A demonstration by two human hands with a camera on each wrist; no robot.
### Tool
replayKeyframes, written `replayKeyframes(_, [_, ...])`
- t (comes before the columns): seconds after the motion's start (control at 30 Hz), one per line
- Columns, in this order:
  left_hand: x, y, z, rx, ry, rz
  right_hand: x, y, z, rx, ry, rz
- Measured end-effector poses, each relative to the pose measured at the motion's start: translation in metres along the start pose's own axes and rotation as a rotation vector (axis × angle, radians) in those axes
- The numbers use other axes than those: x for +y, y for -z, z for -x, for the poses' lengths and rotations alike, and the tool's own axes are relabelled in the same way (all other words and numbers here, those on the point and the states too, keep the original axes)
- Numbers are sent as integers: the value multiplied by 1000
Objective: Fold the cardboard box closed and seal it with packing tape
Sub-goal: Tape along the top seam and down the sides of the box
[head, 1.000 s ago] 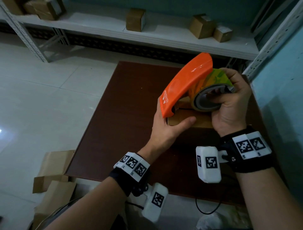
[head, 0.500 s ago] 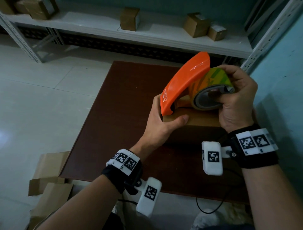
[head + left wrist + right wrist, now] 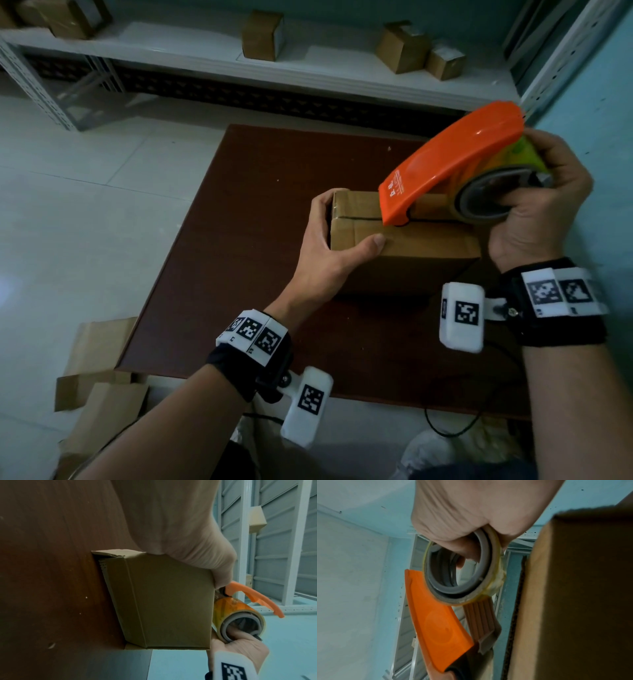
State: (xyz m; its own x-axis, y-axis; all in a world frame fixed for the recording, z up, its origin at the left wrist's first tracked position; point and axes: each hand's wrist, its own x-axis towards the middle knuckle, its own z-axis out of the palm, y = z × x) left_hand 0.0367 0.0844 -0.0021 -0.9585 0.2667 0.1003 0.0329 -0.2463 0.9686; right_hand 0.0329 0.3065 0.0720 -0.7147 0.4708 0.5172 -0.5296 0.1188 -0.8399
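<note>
A small brown cardboard box [image 3: 404, 246] [image 3: 164, 601] [image 3: 573, 601] stands on the dark brown table [image 3: 239, 240] with its top flaps folded down. My left hand [image 3: 329, 246] grips its left end, thumb on the near top edge, fingers over the far corner. My right hand [image 3: 541, 209] holds an orange tape dispenser [image 3: 452, 164] [image 3: 435, 623] by the tape roll [image 3: 493, 198] [image 3: 238, 618] [image 3: 458, 568], thumb inside the core. The dispenser's front edge rests on the box's top seam, right of the left hand. A strip of tape lies along the seam under the dispenser.
A white shelf [image 3: 308, 68] behind the table carries several small cardboard boxes [image 3: 262, 34]. Flattened cardboard [image 3: 96, 377] lies on the pale tiled floor at the table's near left corner. A light blue wall [image 3: 596, 102] stands close on the right. A black cable [image 3: 455, 425] hangs off the near edge.
The dispenser has slid to the right along the box top, uncovering the left part of the seam. My left hand has kept its grip on the box's left end.
</note>
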Motion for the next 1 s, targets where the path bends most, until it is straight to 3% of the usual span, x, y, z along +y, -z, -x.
replayKeyframes(0.2, [0,2,0,-1,-3,-20,-1,1,0,9,59,67])
replayKeyframes(0.53, [3,9,-3,-33,-48,-156,-2,4,-2,-101,331,365])
replayKeyframes(0.8, [12,11,-4,-100,-38,-136,5,12,-4,-53,311,412])
replayKeyframes(1.0, [13,13,-7,-131,-20,-159,0,9,-4,-131,404,497])
